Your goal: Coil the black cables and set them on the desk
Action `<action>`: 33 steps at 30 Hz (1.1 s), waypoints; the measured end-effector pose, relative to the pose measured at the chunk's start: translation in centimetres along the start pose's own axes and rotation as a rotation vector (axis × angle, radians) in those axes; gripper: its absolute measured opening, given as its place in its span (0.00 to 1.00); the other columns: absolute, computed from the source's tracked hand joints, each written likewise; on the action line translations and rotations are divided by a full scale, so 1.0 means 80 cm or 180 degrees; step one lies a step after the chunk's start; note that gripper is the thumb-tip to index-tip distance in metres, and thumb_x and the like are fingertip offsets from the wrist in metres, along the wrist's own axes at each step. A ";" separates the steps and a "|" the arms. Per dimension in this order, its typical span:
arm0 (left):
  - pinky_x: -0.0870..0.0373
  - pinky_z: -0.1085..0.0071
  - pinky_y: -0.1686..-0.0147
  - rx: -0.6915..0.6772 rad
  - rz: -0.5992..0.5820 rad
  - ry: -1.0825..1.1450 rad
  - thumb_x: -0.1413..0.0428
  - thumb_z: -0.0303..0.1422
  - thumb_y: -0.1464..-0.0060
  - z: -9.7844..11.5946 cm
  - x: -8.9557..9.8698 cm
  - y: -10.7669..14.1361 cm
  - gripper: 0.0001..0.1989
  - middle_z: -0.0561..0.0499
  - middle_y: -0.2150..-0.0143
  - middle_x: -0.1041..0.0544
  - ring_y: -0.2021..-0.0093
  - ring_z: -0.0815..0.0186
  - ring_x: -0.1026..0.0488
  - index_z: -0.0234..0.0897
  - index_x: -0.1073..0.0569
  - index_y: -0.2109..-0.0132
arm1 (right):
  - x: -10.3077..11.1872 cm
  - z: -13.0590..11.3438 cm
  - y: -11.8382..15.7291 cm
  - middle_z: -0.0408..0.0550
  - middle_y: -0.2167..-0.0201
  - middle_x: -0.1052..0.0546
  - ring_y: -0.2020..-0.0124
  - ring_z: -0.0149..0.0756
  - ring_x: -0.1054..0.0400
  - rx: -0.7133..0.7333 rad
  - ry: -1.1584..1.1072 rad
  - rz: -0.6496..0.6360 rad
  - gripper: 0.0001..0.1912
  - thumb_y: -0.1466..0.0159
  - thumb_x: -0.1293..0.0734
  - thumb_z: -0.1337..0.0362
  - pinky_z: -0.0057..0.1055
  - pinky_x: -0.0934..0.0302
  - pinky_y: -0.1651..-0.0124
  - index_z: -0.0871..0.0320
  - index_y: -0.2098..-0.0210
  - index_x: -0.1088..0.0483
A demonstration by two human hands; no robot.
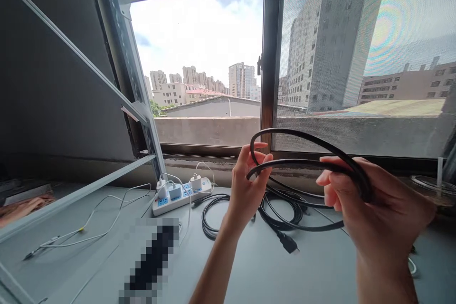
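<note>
A thick black cable [302, 134] is looped in the air between both hands, above the grey table. At the centre, my left hand [247, 185] has its thumb and fingers closed around the left bends of the loops. On the right, my right hand [370, 199] grips several strands gathered together. Lower strands of the loop hang in front of a coiled black cable [297, 211] on the table. A black plug [288, 242] lies on the tabletop just below that coil.
A white power strip [181, 194] with chargers and white cords stands at the back left. Another black coil [208, 221] lies beside it. Metal shelf posts [137, 71] rise at left, and a lidded container [434, 187] sits at far right.
</note>
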State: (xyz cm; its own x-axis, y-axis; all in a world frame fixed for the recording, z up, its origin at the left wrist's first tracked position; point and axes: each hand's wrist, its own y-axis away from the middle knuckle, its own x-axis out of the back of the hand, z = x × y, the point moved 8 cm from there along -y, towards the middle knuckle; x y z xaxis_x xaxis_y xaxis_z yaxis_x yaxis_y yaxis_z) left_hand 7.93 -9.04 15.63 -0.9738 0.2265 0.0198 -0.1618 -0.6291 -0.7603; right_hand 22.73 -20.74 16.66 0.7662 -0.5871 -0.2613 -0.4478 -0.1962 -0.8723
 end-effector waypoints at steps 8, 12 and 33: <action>0.55 0.78 0.91 0.0594 0.0255 0.0937 0.39 0.45 0.50 -0.012 0.019 0.004 0.28 0.60 0.92 0.48 0.93 0.74 0.45 0.36 0.43 0.85 | -0.009 0.037 -0.005 0.39 0.76 0.27 0.83 0.25 0.38 -0.0402 0.0316 -0.0327 0.24 0.47 0.26 0.58 0.23 0.40 0.81 0.50 0.51 0.28; 0.59 0.79 0.91 0.0634 0.0663 0.1165 0.38 0.39 0.52 -0.003 0.032 0.009 0.29 0.60 0.93 0.50 0.93 0.78 0.51 0.35 0.47 0.86 | -0.022 0.048 -0.001 0.41 0.72 0.25 0.79 0.27 0.33 -0.0554 0.0686 -0.0783 0.24 0.45 0.29 0.54 0.26 0.35 0.74 0.51 0.49 0.30; 0.38 0.77 0.83 0.1265 -0.0299 0.0046 0.46 0.42 0.48 -0.046 -0.012 0.010 0.21 0.51 0.85 0.33 0.84 0.69 0.33 0.35 0.35 0.82 | 0.006 0.026 0.014 0.33 0.95 0.41 0.97 0.23 0.52 -0.1600 -0.0184 -0.0166 0.21 0.55 0.23 0.57 0.18 0.60 0.97 0.51 0.61 0.21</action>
State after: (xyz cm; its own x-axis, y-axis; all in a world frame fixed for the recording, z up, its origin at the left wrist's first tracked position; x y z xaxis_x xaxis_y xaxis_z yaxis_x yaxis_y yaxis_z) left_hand 9.34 -6.98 12.61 -0.9500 0.3054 0.0659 -0.3018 -0.8430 -0.4453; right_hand 23.59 -19.59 14.68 0.8113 -0.5248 -0.2575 -0.5638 -0.5862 -0.5817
